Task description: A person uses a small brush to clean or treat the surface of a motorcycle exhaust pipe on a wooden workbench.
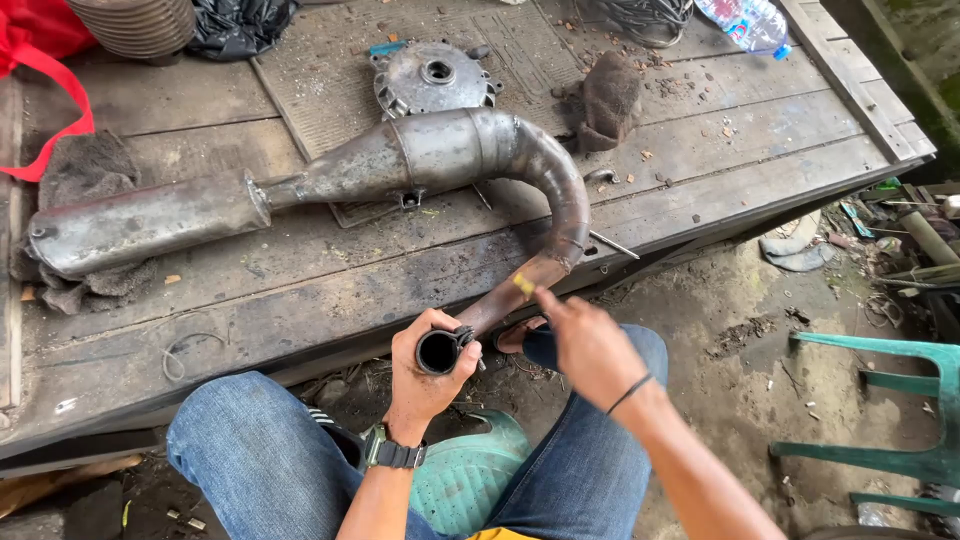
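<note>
We see the left hand (428,365) clamped around the open end of the long, curved, rusty-grey metal exhaust pipe (440,160), the right hand (590,350) just beside it pinching a small yellow scrap (523,284) against the pipe.

Soft, even daylight, sharp nearly throughout

Light is diffuse, shadows faint; a dull sheen runs along the metal exhaust pipe (430,160). The right hand (585,345) is slightly motion-blurred. Far corners bend mildly from the wide lens; the near-left ground sits darker.

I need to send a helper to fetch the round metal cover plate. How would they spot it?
Start at the wooden platform and find the long exhaust pipe lying across it. The round cover plate lies flat just behind the pipe's fat middle section. It alone is a grey disc with a central hole and notched edge.
</note>
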